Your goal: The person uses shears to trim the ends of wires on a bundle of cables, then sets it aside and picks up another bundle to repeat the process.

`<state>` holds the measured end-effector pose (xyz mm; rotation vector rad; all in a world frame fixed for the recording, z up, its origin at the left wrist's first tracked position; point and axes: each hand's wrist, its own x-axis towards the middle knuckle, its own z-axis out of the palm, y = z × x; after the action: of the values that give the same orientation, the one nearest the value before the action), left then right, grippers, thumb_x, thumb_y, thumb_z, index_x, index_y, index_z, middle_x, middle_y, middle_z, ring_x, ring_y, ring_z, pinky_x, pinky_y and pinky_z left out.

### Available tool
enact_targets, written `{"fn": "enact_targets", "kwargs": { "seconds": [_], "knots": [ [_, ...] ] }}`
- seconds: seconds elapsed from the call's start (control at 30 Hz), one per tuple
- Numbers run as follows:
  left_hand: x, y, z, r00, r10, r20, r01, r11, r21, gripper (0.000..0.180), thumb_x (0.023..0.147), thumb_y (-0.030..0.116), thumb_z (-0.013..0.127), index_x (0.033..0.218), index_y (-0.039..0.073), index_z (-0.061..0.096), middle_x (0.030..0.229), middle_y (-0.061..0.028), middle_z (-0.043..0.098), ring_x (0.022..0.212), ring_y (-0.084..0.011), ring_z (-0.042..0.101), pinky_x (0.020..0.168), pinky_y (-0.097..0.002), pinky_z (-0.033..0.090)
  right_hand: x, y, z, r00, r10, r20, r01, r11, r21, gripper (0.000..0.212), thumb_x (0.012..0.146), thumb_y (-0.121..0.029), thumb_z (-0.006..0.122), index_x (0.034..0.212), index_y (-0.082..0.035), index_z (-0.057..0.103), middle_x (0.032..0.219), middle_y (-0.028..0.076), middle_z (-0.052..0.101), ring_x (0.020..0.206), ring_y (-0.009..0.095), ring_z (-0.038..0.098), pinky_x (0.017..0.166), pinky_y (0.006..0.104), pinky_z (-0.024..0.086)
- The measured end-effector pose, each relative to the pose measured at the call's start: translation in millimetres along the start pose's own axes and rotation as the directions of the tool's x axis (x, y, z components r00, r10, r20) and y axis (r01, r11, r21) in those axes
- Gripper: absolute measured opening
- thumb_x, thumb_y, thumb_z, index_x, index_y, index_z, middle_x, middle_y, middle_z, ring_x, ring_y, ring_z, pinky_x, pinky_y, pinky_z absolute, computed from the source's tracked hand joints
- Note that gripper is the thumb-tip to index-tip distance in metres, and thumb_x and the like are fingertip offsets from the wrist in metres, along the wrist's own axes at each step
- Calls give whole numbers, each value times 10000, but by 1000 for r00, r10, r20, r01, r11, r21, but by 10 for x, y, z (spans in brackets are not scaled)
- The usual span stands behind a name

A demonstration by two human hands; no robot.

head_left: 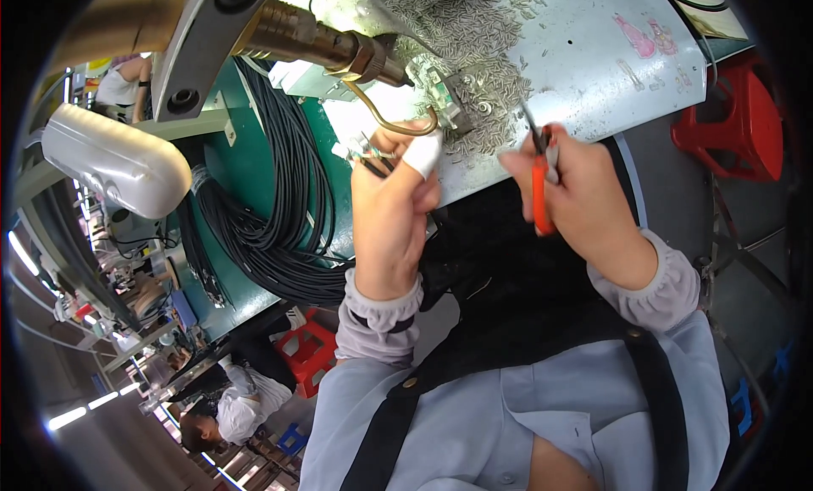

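Observation:
My left hand (391,207), its thumb tip wrapped in white, pinches the end of a black cable (378,166) with thin wires and small white pieces at its tip. It is raised just below a small lit metal fixture (449,99) and a bent brass tube (381,122). To the right, my right hand (589,190) is closed around an orange-handled hand tool (539,199) with a dark, slim tip pointing up and left. Blur hides whether this is a pair of snips or pliers. The tool is apart from the cable.
Many small metal pins (474,29) lie heaped on the pale metal worktop (593,50). A brass-coloured machine head (313,46) hangs overhead. Bundled black cables (271,203) and a white lamp (118,160) are at left. Red stools (737,122) and other people (241,406) are around.

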<state>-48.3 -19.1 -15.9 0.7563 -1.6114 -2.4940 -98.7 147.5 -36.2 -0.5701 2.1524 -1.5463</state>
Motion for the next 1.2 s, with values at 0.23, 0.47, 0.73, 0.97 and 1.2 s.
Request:
{"fn": "enact_targets", "kwargs": {
  "seconds": [0.23, 0.47, 0.73, 0.97, 1.2],
  "knots": [
    [211, 125, 5, 999, -32, -8, 32, 999, -9, 89, 779, 30, 605, 854, 22, 559, 595, 47, 438, 437, -7, 292, 369, -161, 185, 518, -54, 109, 976, -137, -167, 164, 974, 159, 189, 843, -186, 558, 820, -6, 505, 515, -12, 441, 434, 44, 415, 406, 206, 327],
    [263, 188, -62, 998, -55, -3, 55, 995, 77, 108, 764, 46, 630, 817, 5, 546, 595, 30, 459, 437, -13, 331, 361, -161, 204, 611, -30, 129, 991, -112, -75, 120, 986, 112, 162, 848, -169, 546, 838, -9, 520, 533, -33, 423, 441, 34, 374, 407, 195, 304],
    [225, 139, -103, 997, 11, -75, -2, 993, 119, 119, 753, 47, 637, 796, 10, 532, 588, 24, 463, 428, -23, 355, 357, -164, 215, 602, -31, 129, 997, -78, -29, 82, 975, 206, 133, 843, -151, 550, 838, -20, 524, 548, -41, 420, 455, 26, 355, 415, 196, 296],
    [240, 151, -51, 997, 16, -79, -6, 993, 121, 108, 752, 26, 625, 808, 2, 535, 618, 1, 504, 421, -21, 354, 351, -167, 211, 579, -59, 139, 997, -57, -45, 66, 971, 228, 138, 841, -155, 556, 817, -25, 514, 565, -46, 417, 478, 20, 354, 428, 190, 288],
    [-12, 189, -17, 998, -63, 12, 61, 991, 116, 101, 790, 21, 561, 885, -10, 545, 758, -55, 558, 542, -58, 447, 448, -183, 319, 394, 28, 40, 995, -99, 5, 89, 916, 391, 123, 839, -135, 551, 806, -26, 505, 603, -56, 427, 506, 17, 354, 457, 181, 288]
  ]
}}
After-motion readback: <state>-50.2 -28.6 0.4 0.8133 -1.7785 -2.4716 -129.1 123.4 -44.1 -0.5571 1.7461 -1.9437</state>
